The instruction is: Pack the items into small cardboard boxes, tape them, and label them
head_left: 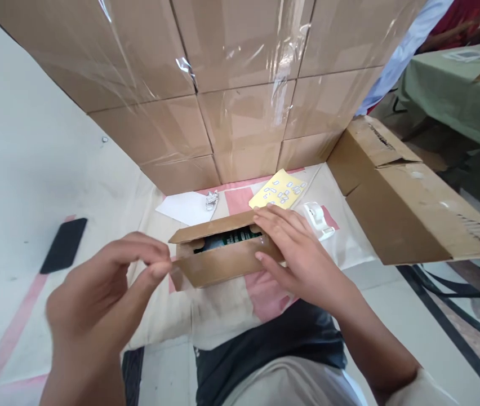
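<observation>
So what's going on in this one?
A person is handling a long brown cardboard box with bare hands. The right hand lies over its right end, while the left hand pinches thumb and finger together by its left end; I can't tell whether anything is between them. The box is partly open, showing dark green printed contents. A white plastic tape dispenser lies beyond the right hand.
</observation>
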`<move>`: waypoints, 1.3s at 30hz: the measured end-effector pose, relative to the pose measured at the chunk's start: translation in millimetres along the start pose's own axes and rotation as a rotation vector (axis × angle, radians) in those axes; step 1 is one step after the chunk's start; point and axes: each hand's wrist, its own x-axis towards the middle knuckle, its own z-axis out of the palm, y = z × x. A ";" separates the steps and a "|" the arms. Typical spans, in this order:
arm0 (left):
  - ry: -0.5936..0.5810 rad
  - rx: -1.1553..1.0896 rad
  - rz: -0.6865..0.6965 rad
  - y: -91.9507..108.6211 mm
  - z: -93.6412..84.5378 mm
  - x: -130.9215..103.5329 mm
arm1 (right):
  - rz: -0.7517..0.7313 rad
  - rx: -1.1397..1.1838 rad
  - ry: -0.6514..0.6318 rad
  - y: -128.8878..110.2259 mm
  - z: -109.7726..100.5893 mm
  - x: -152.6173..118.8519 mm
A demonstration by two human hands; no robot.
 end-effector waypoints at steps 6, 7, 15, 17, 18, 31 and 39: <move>-0.164 -0.043 -0.124 -37.8 -5.3 18.4 | 0.077 0.013 -0.081 -0.1 26.3 1.5; -0.173 -0.077 -0.130 -43.2 -7.1 17.9 | 0.077 0.021 -0.080 1.2 27.6 0.4; -0.554 -0.031 -0.247 -55.1 2.1 37.1 | 0.046 0.057 -0.041 7.3 32.8 -2.4; -0.573 0.015 -0.247 -56.3 9.1 43.8 | 0.037 0.068 -0.019 7.8 34.6 -2.0; -0.571 0.037 -0.248 -57.3 12.6 46.3 | 0.033 0.073 -0.009 8.0 35.4 -1.7; -0.493 0.036 -0.396 -82.2 38.5 43.0 | 0.026 0.095 0.072 10.4 41.4 -2.9; -0.502 -0.190 -0.553 -74.5 43.1 25.0 | 0.040 0.205 0.158 14.7 49.0 -5.9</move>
